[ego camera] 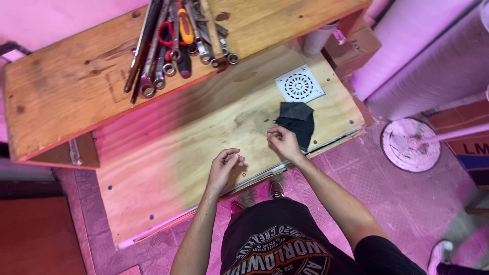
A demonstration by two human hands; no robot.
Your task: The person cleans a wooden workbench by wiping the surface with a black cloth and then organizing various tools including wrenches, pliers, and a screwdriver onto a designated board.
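Strong pink colour cast, yellowish patch mid-frame, fairly sharp, wide-angle edge distortion

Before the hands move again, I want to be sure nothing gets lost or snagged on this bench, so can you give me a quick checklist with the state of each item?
1. Left hand over the plywood board, fingers curled together: ok.
2. Whether the left hand pinches something small: cannot tell.
3. Right hand beside the black cloth, fingertips pinched: ok; what it pinches: cannot tell.
4. Black cloth lying flat: not ok, it is folded and crumpled.
5. White round-patterned grate apart from both hands: ok.
6. Wrenches and screwdriver piled on the upper shelf, away from the hands: ok.
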